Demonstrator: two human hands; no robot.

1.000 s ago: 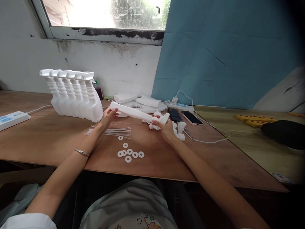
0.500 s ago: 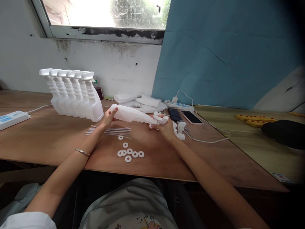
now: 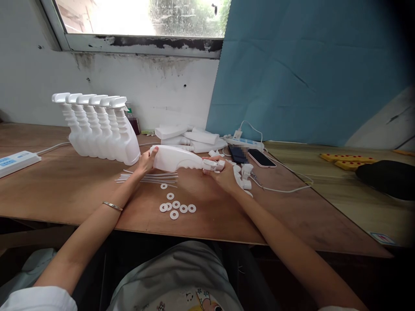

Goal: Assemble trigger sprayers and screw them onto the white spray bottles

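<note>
A white plastic spray bottle lies sideways in the air between my hands, above the table. My left hand grips its base end, thumb on top. At the neck end, my right hand is closed around the white trigger spray head; some of its fingers are hidden. Below the bottle, thin white tubes lie in a loose bundle. Several white ring washers are spread nearer the table's front edge. More white spray heads lie just right of my right hand.
Several white spray bottles with heads stand in a row at the left. Bottles without heads are piled at the back. Phones, a power strip and a cable are at the right, another power strip at far left.
The bottle has turned about its length and dipped slightly at its base end. The spray head has turned in my right hand. Both hands keep their hold.
</note>
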